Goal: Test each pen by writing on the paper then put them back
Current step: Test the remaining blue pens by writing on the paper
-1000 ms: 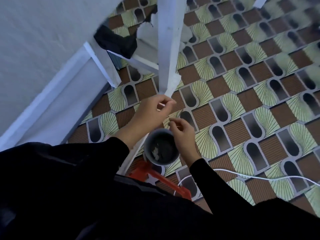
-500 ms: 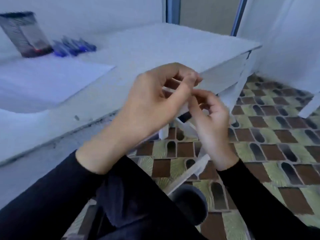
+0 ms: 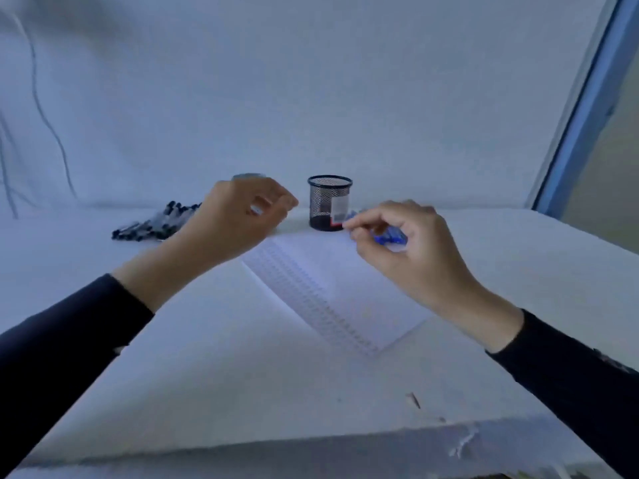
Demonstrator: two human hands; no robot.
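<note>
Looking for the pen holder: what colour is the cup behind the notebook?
Black mesh cup, white label; the head view shows it best.

1. On the left hand (image 3: 238, 219), the fingers (image 3: 276, 205) curl round a small pale blur; I cannot tell what it is or whether they grip it.
2. That hand covers one end of the dark pens (image 3: 152, 224), so I cannot count them.
3. The right hand (image 3: 404, 247) hides most of the blue pens (image 3: 389, 236); held or lying on the worktop (image 3: 207, 375) behind, I cannot say.
4. The label on the mesh cup (image 3: 328, 202) is too blurred to read.
5. Both sleeves (image 3: 69, 340) are cut off by the frame's lower corners.
</note>
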